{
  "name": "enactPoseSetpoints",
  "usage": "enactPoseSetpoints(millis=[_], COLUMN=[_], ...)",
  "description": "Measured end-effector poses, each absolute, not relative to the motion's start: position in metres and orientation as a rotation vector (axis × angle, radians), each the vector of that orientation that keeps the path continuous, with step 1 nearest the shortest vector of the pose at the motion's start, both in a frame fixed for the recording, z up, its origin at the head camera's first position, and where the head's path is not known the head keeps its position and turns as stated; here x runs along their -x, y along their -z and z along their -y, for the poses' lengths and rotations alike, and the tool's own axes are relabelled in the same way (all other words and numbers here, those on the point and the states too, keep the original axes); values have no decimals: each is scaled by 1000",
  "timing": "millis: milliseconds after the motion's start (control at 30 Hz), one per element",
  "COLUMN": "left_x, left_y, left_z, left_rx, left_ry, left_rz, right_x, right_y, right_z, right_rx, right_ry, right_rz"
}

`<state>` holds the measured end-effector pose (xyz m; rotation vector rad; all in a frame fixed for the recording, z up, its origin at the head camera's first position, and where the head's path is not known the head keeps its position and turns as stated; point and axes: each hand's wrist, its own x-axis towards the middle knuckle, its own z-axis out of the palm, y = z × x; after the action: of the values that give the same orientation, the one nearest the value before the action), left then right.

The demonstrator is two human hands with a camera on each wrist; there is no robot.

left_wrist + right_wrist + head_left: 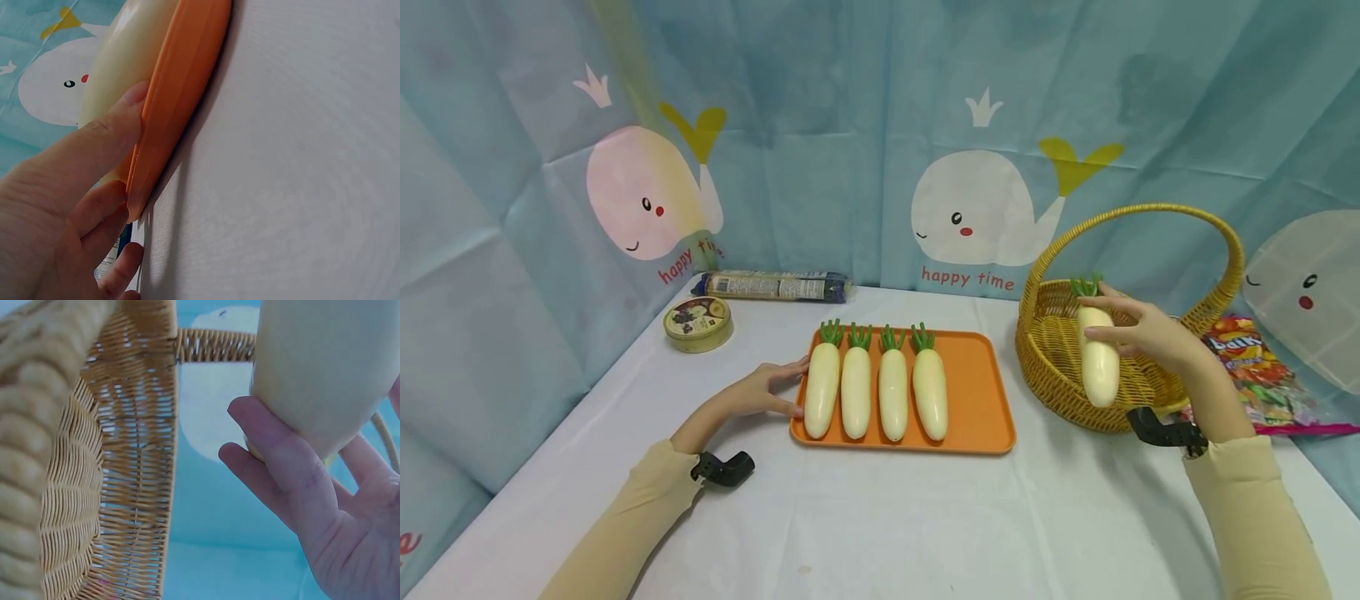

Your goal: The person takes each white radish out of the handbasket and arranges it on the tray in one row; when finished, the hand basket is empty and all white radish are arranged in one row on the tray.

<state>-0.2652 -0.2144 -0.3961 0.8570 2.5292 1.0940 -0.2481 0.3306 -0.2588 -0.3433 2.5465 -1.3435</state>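
Note:
My right hand (1138,329) holds a white radish (1101,367) with green stem stubs over the front of a wicker basket (1052,392). In the right wrist view the thumb and fingers (275,450) wrap the radish's narrower end (325,381), beside the basket's woven wall (137,456). On the left, my left hand (760,390) grips the edge of an orange tray (973,392), its thumb (119,119) over the rim. Several more white radishes (892,396) lie side by side on the tray, green ends pointing away from me; the tray's right part is bare.
Behind the tray's left side lie a round tin (697,325) and a long wrapped packet (771,286). The basket's tall arched handle (1150,208) rises behind my right hand. A colourful snack bag (1255,367) lies right of the basket. A printed blue curtain (820,167) hangs behind the white-covered table (895,533).

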Motion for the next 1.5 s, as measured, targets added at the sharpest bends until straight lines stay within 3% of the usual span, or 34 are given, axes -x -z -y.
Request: enactPoseSetpoints(millis=[833, 1100, 1500], left_x=[267, 266, 265], left_y=[399, 399, 397], left_z=[216, 216, 216], left_rx=[-885, -863, -831], left_ry=[-1127, -1120, -1085], left_rz=[-2509, -2519, -2547], right_x=[191, 197, 218], right_y=[249, 258, 274], right_z=[-287, -270, -240], right_rx=[712, 789, 694], right_ry=[1267, 1265, 1315], right_rz=[-2507, -2489, -2455])
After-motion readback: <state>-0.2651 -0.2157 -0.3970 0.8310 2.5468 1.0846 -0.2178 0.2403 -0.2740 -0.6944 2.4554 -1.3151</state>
